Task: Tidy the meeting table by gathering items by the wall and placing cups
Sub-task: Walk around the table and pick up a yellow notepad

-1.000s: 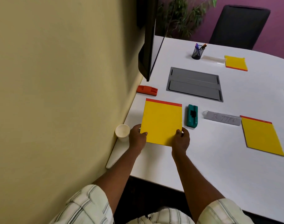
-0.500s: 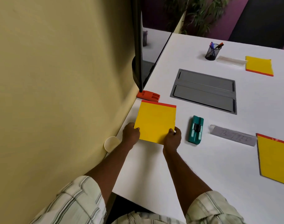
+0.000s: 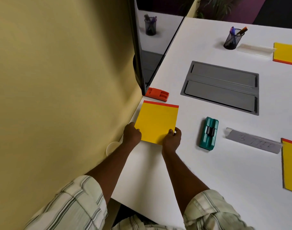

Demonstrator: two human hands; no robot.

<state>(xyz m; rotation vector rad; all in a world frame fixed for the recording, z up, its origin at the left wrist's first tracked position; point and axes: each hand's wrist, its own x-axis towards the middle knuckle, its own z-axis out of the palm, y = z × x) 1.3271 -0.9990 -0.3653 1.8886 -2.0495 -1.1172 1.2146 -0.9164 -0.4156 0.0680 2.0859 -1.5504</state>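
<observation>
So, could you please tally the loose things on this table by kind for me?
Pads: 3 (near pad, far pad, right pad)
Erasers: 2 (orange eraser, teal eraser)
Name plates: 2 (clear plate, grey plate)
Pen holder: 1
Cup: 1
Total: 9

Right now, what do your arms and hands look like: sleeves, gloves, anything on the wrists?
The left sleeve and right sleeve are short, pale cloth checked with grey-green stripes. Forearms are bare below them. The left hand and right hand wear no gloves; no watch, band or ring shows.
</observation>
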